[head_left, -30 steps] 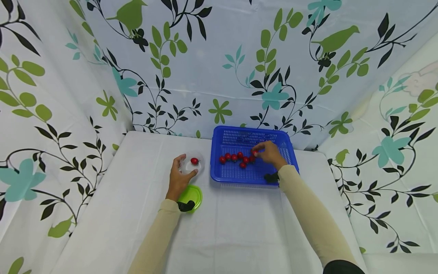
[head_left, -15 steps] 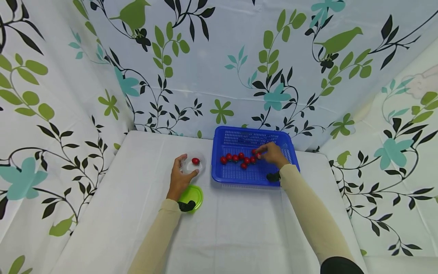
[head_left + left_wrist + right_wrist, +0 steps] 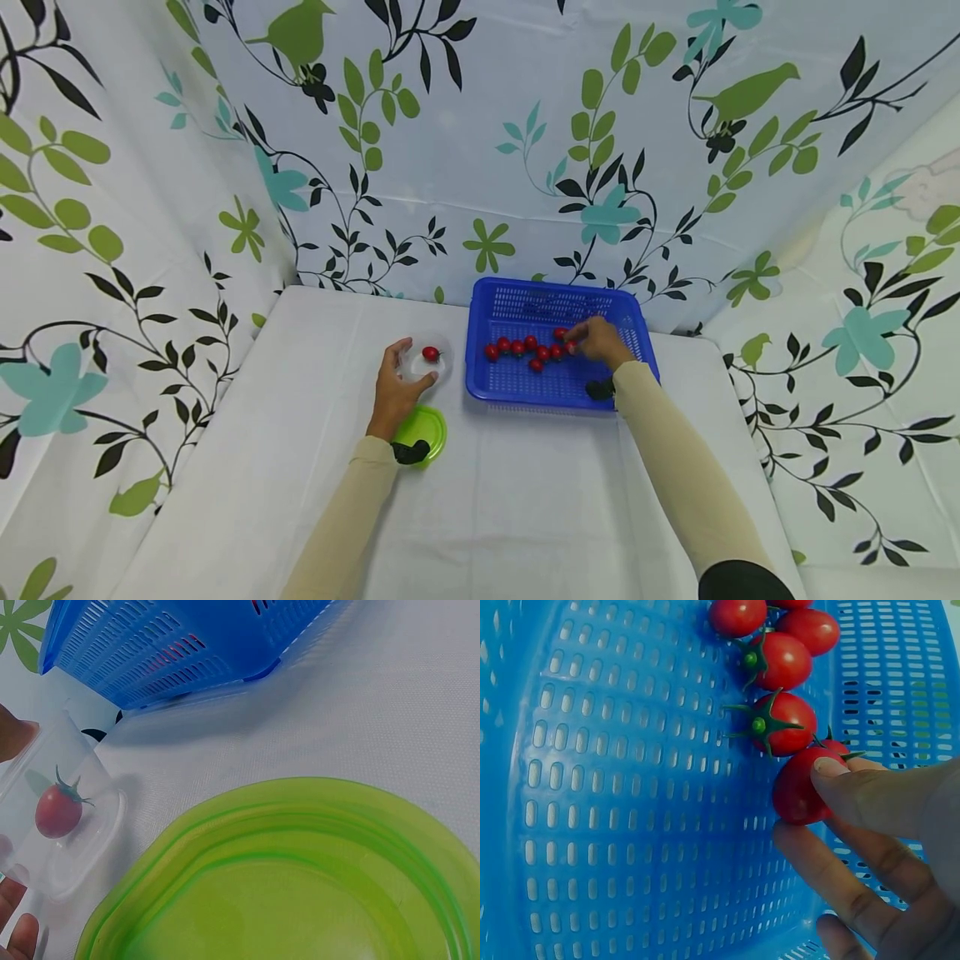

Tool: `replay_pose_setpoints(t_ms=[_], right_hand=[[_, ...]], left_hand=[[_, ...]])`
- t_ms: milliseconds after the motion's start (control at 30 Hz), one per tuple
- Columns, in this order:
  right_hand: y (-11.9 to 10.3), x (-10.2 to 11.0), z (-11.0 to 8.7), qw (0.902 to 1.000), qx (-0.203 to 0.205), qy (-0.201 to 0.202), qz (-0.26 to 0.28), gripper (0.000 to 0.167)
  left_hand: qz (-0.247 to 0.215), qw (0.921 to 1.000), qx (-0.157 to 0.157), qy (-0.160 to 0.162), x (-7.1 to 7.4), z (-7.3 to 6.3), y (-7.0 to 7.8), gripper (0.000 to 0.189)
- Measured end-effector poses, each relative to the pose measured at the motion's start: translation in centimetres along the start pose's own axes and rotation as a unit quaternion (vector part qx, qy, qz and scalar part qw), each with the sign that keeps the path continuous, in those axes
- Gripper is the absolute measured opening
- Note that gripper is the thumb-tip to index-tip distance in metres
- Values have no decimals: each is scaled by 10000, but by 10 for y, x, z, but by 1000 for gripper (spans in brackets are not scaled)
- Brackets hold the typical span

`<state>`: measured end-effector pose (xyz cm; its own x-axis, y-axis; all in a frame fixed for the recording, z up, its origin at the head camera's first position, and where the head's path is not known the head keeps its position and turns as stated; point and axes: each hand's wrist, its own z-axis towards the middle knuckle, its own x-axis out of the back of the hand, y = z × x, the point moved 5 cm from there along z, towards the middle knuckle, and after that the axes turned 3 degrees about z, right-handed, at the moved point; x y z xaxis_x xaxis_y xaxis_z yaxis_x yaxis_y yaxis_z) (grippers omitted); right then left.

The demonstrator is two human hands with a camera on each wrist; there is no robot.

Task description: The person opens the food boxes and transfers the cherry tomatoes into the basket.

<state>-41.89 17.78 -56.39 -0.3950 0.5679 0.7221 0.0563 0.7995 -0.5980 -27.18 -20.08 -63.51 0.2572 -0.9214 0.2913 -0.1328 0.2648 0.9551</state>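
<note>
In the head view my left hand (image 3: pixel 396 393) curves its fingers and thumb round a clear plastic tub (image 3: pixel 94 859) on the table. One cherry tomato (image 3: pixel 58 811) with a green stalk lies inside it. A green lid (image 3: pixel 422 433) lies flat beside the left wrist. My right hand (image 3: pixel 598 342) reaches into the blue basket (image 3: pixel 474 383). Between thumb and fingers it pinches a red cherry tomato (image 3: pixel 799 791), seen close in the right wrist view. Several more cherry tomatoes (image 3: pixel 784 724) lie in a cluster next to it.
The basket has slotted walls and stands near the table's back edge, right of the tub. A white cloth (image 3: pixel 525 500) covers the table. Patterned curtains (image 3: pixel 480 150) hang behind and at both sides.
My right hand has shifted slightly right and nearer within the basket, leaving a tomato at the back uncovered, and now pinches another. The left hand stays round the tub; the head view drifts slightly.
</note>
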Motion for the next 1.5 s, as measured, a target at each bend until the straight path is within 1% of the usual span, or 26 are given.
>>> replay_pose_setpoints(t_ms=[333, 600, 900, 1067, 1200, 1333, 1500], right_hand=[[6, 0, 4, 10000, -97, -3, -21, 29], [10, -1, 1, 9998, -173, -58, -48, 31], [7, -2, -2, 9995, -177, -197, -176, 31], [8, -3, 0, 9991, -210, -274, -242, 35], [10, -4, 1, 9988, -273, -350, -191, 37], [11, -1, 1, 9992, -239, -228, -241, 38], [4, 7, 0, 9987, 124, 244, -440, 39]], left_hand=[[-35, 10000, -84, -5, -1, 1, -1, 83], [-70, 10000, 1, -38, -1, -1, -1, 82], [-48, 10000, 72, -36, 0, -1, 0, 82], [-66, 10000, 3, -19, 0, -1, 1, 82], [-65, 10000, -49, -31, 0, -1, 1, 81], [-66, 10000, -42, -31, 0, -1, 1, 82], [-43, 10000, -51, 0, -1, 0, -1, 82]])
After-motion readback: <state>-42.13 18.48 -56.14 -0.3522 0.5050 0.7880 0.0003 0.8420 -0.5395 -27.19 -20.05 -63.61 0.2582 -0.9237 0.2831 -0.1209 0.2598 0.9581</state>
